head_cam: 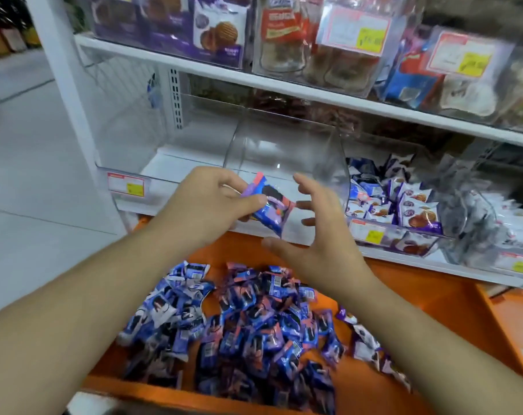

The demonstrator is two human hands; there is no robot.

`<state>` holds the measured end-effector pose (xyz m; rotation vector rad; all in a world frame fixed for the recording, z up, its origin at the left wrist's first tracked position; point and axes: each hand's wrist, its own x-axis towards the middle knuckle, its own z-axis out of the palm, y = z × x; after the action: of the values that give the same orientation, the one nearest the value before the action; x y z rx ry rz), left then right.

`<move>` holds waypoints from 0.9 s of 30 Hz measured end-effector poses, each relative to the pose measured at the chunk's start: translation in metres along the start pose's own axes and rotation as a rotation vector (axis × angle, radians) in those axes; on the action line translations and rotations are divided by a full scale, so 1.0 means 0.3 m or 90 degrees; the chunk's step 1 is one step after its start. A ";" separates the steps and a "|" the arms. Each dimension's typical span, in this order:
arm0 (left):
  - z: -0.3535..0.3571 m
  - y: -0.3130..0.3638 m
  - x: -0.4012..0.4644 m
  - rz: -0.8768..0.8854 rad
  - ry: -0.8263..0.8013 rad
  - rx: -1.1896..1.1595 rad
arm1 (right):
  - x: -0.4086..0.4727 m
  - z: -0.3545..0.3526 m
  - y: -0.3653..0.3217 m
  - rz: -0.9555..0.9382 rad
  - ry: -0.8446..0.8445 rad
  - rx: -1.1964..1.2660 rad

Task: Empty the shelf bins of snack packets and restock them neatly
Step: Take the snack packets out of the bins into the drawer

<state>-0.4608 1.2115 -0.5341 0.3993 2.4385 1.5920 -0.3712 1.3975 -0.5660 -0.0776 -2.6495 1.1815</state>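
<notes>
Pinching blue packet (267,209), L hand (208,205); labels unreadable.

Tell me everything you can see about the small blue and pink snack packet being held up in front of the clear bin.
The small blue and pink snack packet is a glossy plastic wrapper, blue with a pink strip along its upper end and a dark round biscuit pictured on its face. It looks sealed and full. It is tilted, upper end toward the left. The left hand pinches its left end between thumb and fingers, in front of the empty clear plastic bin. The right hand is open just beside it; contact is unclear.
</notes>
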 end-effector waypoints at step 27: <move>0.496 0.056 0.180 0.289 -0.224 0.341 | 0.109 -0.652 0.510 0.140 0.057 -0.428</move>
<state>-0.4634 1.3641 -0.5792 1.2737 2.5589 0.8425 -0.3637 1.6469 -0.5466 -0.5298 -2.8813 0.2727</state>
